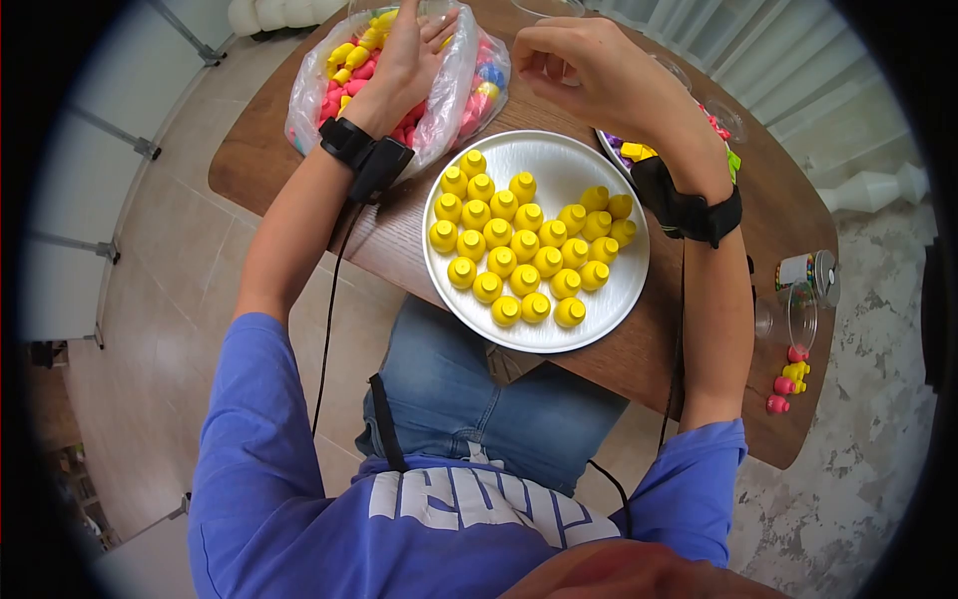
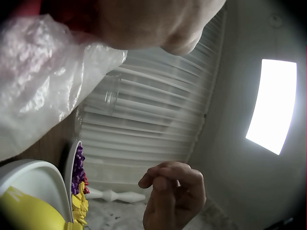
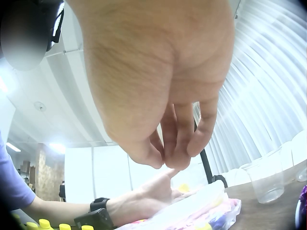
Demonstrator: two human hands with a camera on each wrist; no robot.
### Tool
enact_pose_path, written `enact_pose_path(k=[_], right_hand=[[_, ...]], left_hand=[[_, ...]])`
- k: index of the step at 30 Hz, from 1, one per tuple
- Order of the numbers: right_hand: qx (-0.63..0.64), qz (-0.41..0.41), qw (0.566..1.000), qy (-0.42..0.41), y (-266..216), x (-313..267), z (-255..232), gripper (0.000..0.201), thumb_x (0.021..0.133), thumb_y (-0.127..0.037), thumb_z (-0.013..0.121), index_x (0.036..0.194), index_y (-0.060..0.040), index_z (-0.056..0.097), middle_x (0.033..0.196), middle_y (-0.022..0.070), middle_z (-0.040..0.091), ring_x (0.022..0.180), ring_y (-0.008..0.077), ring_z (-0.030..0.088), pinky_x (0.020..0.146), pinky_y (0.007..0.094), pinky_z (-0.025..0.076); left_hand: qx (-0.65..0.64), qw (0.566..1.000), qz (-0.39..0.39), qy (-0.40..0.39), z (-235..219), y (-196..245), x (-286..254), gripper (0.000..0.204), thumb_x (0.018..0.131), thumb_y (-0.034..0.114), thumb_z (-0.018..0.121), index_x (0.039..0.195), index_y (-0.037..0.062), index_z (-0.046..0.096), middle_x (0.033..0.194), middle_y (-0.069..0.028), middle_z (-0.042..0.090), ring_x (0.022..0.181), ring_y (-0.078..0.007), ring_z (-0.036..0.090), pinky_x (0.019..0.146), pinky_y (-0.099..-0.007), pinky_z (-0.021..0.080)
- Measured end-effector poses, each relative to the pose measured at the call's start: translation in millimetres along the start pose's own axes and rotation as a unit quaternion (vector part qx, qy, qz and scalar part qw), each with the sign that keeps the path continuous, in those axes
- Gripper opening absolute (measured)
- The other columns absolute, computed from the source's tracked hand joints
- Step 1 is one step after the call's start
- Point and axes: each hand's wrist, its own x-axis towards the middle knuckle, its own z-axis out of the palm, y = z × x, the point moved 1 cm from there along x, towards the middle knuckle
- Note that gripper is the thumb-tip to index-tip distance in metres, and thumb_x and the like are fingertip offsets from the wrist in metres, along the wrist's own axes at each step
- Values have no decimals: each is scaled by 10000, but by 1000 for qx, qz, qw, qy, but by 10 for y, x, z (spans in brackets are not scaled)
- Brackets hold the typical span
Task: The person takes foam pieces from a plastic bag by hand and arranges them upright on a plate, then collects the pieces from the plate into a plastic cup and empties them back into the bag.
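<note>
My left hand (image 1: pixel 414 60) is at the mouth of a clear plastic bag (image 1: pixel 449 105) of pink and yellow pieces, its fingers extended and nothing seen in its grip. Raised beyond the round tray, my right hand (image 1: pixel 589 75) has loosely bent fingers, the thumb close to the fingertips; no object shows between them in the right wrist view (image 3: pixel 168 86). On the silvery round tray (image 1: pixel 609 309) stand many yellow bottle-shaped pieces (image 1: pixel 524 245), with bare metal around them. The left wrist view shows a large yellow piece (image 2: pixel 31 213) close up.
A second dish (image 1: pixel 605 145) with purple and yellow pieces lies partly behind my right wrist. Along the table's right side are a lidded jar (image 1: pixel 826 280), a clear cup (image 1: pixel 801 317) and a few pink pieces (image 1: pixel 777 403). Another clear cup (image 3: pixel 267 184) stands beyond the bag.
</note>
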Motion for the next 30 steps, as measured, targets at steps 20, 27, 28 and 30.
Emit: enact_pose_path(k=[20,27,28,30], right_hand=[[128,108,949,-267,-198,-82,213,208,808,-116,836,935,-14,707,843,99,727,799,227,711,745,352,578],[94,125,948,-277,-196,-36,187,116,825,-55,783,896,15,725,802,93,732,790,207,721,745,319,584],[94,126,948,-276,-189,-44,138,116,825,-55,783,896,15,725,802,93,732,790,207,721,745,319,584],[126,105,965,-206,-166,-73,-41,103,857,-60,751,916,20,726,799,91,735,774,185,716,744,300,583]], left_hand=[[162,970,175,37,190,74,-127,685,918,502,751,1348,-5,586,1225,-135,649,1172,-235,586,1085,-367,444],[502,804,314,-52,473,167,-385,669,835,325,872,1305,-51,580,1241,-152,652,1183,-221,611,1016,-353,491],[502,804,313,-54,468,141,-374,669,835,325,872,1305,-51,580,1241,-152,652,1183,-221,611,1016,-353,491],[498,729,464,-72,459,87,-391,739,798,340,899,1331,-46,563,1219,-157,658,1150,-225,631,998,-351,508]])
